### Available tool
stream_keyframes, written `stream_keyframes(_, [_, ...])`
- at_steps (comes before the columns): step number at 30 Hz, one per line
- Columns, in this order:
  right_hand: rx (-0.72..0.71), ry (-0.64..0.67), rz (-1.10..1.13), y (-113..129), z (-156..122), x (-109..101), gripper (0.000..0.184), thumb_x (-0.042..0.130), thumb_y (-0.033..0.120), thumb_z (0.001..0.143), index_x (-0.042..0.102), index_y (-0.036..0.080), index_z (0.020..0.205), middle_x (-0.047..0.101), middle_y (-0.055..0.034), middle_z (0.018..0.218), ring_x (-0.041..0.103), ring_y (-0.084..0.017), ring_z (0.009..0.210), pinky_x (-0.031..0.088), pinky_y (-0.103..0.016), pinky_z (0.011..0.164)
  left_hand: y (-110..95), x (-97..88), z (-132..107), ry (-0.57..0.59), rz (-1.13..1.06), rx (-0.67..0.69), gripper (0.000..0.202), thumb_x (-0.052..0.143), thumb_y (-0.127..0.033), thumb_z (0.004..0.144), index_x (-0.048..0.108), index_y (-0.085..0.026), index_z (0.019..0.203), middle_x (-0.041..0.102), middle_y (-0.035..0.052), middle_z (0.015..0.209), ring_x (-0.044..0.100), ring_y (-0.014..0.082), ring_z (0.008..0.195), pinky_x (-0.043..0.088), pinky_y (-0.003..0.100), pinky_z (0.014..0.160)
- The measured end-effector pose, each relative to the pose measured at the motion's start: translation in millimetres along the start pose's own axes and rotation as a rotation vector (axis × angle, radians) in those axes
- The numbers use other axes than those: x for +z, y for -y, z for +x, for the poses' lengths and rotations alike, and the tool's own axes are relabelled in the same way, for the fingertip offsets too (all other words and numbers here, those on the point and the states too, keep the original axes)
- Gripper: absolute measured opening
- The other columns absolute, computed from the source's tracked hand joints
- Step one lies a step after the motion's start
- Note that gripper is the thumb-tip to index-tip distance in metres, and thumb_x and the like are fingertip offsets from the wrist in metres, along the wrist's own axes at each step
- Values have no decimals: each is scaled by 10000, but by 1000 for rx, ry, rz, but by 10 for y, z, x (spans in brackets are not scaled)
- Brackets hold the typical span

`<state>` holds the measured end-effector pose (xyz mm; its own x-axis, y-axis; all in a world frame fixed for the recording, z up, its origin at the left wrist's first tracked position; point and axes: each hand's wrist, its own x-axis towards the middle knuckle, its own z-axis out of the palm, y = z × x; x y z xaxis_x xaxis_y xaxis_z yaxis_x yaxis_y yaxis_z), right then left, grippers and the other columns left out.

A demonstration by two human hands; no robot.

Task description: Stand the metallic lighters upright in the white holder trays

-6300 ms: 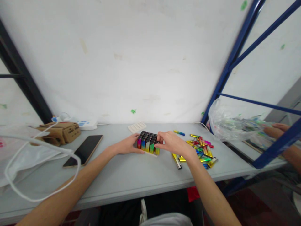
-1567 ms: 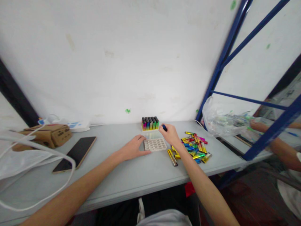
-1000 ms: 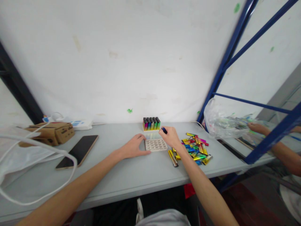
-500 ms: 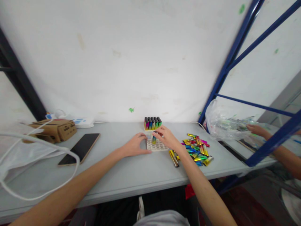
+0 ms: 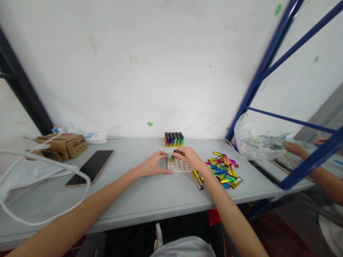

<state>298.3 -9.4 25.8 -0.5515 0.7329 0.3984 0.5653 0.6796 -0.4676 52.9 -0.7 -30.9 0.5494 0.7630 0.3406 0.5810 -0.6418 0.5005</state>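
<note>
A pale tray with rows of round holes (image 5: 179, 166) lies on the grey table between my hands. My left hand (image 5: 154, 164) rests at its left edge, thumb and fingers apart, touching its side. Pinched in the fingers of my right hand (image 5: 189, 157) is a shiny green-yellow lighter (image 5: 172, 157), tilted over the back left part of the tray. Its lower end is too small to tell whether it sits in a hole. Behind the tray, a block of upright multicoloured lighters (image 5: 174, 140) with black tops stands by the wall.
A loose pile of shiny lighters (image 5: 223, 169) lies right of the tray. To the left are a phone (image 5: 92, 167), a cardboard box (image 5: 64, 146) and a white cable (image 5: 85, 185). Beyond the blue frame (image 5: 252, 85), another person's hand (image 5: 293, 148) is near a plastic bag (image 5: 249, 139).
My right hand has shifted the lighter slightly left and toward the back of the tray, and it now leans more. My left hand has stayed at the tray's edge.
</note>
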Motion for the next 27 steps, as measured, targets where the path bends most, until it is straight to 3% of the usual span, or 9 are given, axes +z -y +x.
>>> stream_keyframes(5, [25, -45, -21, 29, -2, -1, 337, 597, 429, 1066, 738, 187, 880, 748, -40, 804, 605, -175, 707, 389, -266, 694, 2, -10, -11, 8, -6, 26, 738, 838, -741, 740, 741, -247, 1279, 662, 110, 1364, 653, 345, 1274, 473, 482, 1193])
stream_keyframes(10, [46, 44, 68, -10, -12, -5, 286, 589, 383, 1077, 743, 182, 945, 761, -41, 799, 667, -183, 709, 432, -262, 703, -10, -19, -20, 34, 4, 29, 741, 841, -714, 763, 733, -237, 1321, 648, 123, 1386, 641, 345, 1291, 460, 476, 1201])
stream_keyframes(14, [54, 29, -30, -52, 15, 55, 297, 599, 397, 1079, 754, 178, 952, 761, -54, 793, 674, -194, 730, 432, -269, 708, -17, -38, -21, 41, 1, 41, 751, 823, -724, 779, 723, -241, 1345, 643, 127, 1395, 633, 346, 1298, 460, 484, 1199])
stream_keyframes(20, [62, -27, -168, -28, 77, 237, 338, 596, 451, 1083, 756, 155, 1116, 787, -113, 919, 712, -234, 843, 438, -296, 767, -41, -88, -33, 60, -3, 61, 740, 812, -716, 804, 714, -258, 1376, 645, 126, 1402, 630, 344, 1304, 456, 485, 1199])
stream_keyframes(27, [55, 6, -175, -55, 219, 270, 287, 659, 404, 1055, 753, 133, 1049, 765, -101, 887, 671, -213, 806, 410, -285, 737, -54, -106, -24, 65, 5, 58, 733, 808, -745, 793, 732, -274, 1350, 649, 116, 1410, 638, 357, 1293, 473, 488, 1187])
